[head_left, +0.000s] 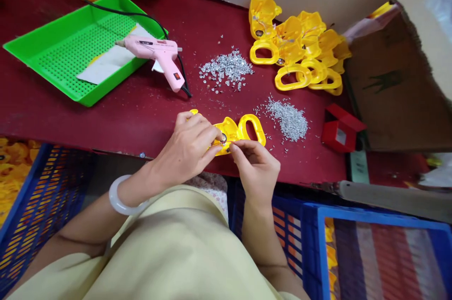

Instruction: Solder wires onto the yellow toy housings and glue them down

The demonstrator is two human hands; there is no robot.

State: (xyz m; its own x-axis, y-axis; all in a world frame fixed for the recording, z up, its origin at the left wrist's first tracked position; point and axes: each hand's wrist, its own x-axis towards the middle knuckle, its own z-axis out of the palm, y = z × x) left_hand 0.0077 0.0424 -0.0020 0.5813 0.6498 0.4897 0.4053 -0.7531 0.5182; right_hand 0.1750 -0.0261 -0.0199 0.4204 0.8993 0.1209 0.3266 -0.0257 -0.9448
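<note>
A yellow plastic piece (228, 126) with an oval handle loop lies at the front edge of the red table, with a small round metal part and thin wires in it. My left hand (189, 147), below a white bangle, rests over its left part, fingers closed on it. At the wires, to the right of the round part, my right hand (257, 168) has its thumb and index finger pinched together. A thin wire runs to those fingertips. The piece's left part is mostly hidden under my left hand.
A pink glue gun (157, 52) leans on a green tray (79, 95). Beyond the hands are a pile of clear bits (228, 68), a pile of small screws (289, 120) and stacked yellow pieces (291, 38). An open red box (339, 135) sits right, near a cardboard box (395, 88). Blue crates (314, 224) stand below.
</note>
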